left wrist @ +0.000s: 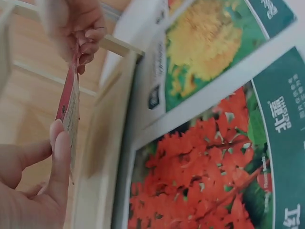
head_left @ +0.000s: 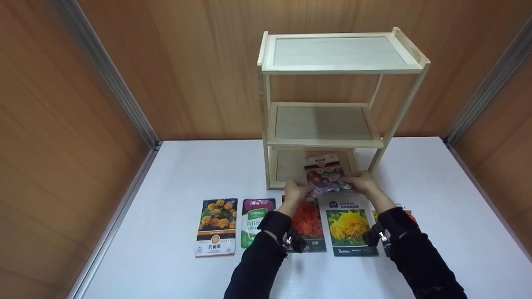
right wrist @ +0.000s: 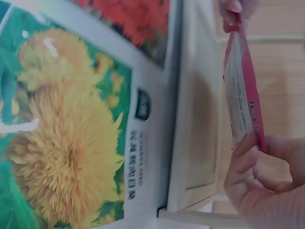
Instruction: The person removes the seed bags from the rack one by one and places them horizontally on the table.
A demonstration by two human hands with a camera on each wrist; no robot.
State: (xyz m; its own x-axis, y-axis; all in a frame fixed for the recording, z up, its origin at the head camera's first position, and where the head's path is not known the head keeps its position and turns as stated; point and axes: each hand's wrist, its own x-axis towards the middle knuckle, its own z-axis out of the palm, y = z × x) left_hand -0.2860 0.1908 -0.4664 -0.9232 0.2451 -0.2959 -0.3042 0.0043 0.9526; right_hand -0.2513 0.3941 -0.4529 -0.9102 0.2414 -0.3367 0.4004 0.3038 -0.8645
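Observation:
A flower seed packet (head_left: 324, 168) with a dark red band and pink and purple blooms is held at the bottom shelf (head_left: 286, 164) of a small wooden rack. My left hand (head_left: 297, 192) pinches its left edge between thumb and fingers. At the opposite edge, my right hand (head_left: 362, 182) grips it the same way. Both wrist views show the packet (left wrist: 66, 102) nearly edge-on, raised over the light wood of the shelf. Under my forearms lie a red-flower packet (head_left: 307, 220) and a yellow-flower packet (head_left: 350, 226), the red one partly covered by the left sleeve.
Farther left on the white table (head_left: 166, 249) lie an orange marigold packet (head_left: 217, 226) and a purple-and-green packet (head_left: 250, 236). Another packet (head_left: 409, 214) peeks out behind the right sleeve. The rack's middle shelf (head_left: 322, 122) and top shelf (head_left: 341, 52) overhang the bottom one.

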